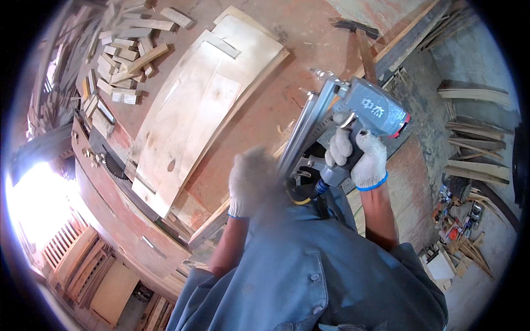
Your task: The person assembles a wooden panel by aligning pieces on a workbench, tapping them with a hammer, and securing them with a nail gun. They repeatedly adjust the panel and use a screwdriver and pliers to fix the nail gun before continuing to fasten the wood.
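Observation:
My right hand (369, 160), in a white glove with a blue cuff, grips the handle of a grey air nail gun (371, 107). The gun's long metal magazine slants down toward my body, and a hose fitting sits at the handle's lower end. Close to the magazine's lower end is my left hand (249, 179), also gloved; motion smears its fingers, and whether it touches the gun cannot be told. A pale curved plywood panel (193, 116) lies on the reddish workbench (270, 105) to the left of the gun, with wooden strips along its edges.
A heap of short wood blocks (130, 60) is at the bench's far left. A hammer (364, 44) lies at the far right edge. The toothed saw blade (113, 167) rests at left. Curved wood pieces (477, 140) and scattered tools (461, 212) are on the right.

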Action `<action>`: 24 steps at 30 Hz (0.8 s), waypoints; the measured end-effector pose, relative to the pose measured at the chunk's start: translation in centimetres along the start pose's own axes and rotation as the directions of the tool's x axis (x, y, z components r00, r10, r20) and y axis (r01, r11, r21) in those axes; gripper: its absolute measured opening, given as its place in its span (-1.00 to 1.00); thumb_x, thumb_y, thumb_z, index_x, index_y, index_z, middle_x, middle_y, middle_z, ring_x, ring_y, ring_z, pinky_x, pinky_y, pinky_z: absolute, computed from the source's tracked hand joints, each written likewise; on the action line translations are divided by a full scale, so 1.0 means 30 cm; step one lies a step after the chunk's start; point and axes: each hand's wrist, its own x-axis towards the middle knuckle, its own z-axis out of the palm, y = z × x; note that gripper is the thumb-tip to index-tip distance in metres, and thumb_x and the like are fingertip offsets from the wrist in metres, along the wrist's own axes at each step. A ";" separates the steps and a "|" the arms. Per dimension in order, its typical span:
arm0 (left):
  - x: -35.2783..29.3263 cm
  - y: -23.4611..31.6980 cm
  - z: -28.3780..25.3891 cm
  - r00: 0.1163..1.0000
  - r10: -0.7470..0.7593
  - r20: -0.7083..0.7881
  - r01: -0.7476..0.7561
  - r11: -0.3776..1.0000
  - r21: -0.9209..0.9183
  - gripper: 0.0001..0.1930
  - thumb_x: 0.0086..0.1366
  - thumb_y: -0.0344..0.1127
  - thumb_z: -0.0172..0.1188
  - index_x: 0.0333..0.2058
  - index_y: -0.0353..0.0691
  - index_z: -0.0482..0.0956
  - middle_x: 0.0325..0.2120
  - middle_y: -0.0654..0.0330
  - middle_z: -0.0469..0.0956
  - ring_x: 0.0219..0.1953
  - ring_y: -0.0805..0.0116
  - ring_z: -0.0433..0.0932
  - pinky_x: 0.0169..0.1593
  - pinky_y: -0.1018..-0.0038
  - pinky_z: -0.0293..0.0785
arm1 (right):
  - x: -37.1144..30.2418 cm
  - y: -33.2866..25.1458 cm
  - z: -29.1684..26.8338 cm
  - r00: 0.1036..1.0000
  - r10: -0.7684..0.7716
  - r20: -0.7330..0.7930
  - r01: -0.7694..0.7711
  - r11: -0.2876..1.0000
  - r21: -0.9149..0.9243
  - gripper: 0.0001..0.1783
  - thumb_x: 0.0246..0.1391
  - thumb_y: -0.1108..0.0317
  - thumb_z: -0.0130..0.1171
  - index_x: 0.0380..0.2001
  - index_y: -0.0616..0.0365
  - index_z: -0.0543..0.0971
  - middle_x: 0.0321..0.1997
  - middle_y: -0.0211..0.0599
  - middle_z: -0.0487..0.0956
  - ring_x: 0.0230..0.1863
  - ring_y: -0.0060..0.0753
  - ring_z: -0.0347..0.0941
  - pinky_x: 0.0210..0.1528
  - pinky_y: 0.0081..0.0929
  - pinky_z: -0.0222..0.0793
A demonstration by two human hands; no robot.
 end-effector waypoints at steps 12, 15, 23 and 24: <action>-0.003 0.175 0.120 0.986 0.154 -0.066 -0.156 0.987 -0.031 -0.62 0.36 -0.24 0.14 0.08 -0.26 0.61 -0.13 -0.03 0.61 -0.13 0.02 0.60 -0.04 0.18 0.51 | -0.018 0.102 -0.022 0.997 0.074 0.031 -0.075 0.997 0.009 -0.33 0.14 -0.01 0.34 0.14 0.28 0.52 -0.54 -0.41 0.42 -0.56 -0.39 0.38 -0.41 -0.23 0.44; -0.029 0.173 0.094 0.969 0.233 0.086 -0.245 0.952 0.182 -0.52 0.46 -0.03 0.08 0.06 -0.37 0.58 -0.22 0.06 0.65 -0.16 0.25 0.60 -0.05 0.31 0.51 | -0.025 0.086 -0.067 0.999 0.044 0.013 -0.043 0.999 -0.021 -0.35 0.14 -0.04 0.34 0.09 0.27 0.53 -0.56 -0.46 0.41 -0.59 -0.43 0.36 -0.45 -0.27 0.43; -0.045 0.200 0.097 0.980 0.173 0.100 -0.188 0.968 0.166 -0.62 0.41 -0.17 0.02 -0.03 -0.39 0.56 -0.37 0.00 0.57 -0.32 0.17 0.55 -0.18 0.24 0.48 | -0.020 0.083 -0.061 0.999 0.026 -0.027 -0.026 0.999 -0.023 -0.39 0.15 -0.05 0.35 0.02 0.26 0.53 -0.57 -0.46 0.40 -0.61 -0.43 0.37 -0.48 -0.31 0.43; -0.040 0.193 0.092 0.982 0.157 0.101 -0.170 0.975 0.144 -0.57 0.46 -0.10 0.02 0.02 -0.38 0.56 -0.33 0.01 0.60 -0.26 0.21 0.58 -0.12 0.26 0.49 | -0.013 0.086 -0.059 0.999 0.012 -0.041 -0.014 1.000 -0.028 -0.40 0.15 -0.04 0.34 0.01 0.27 0.53 -0.57 -0.45 0.40 -0.61 -0.43 0.37 -0.49 -0.31 0.43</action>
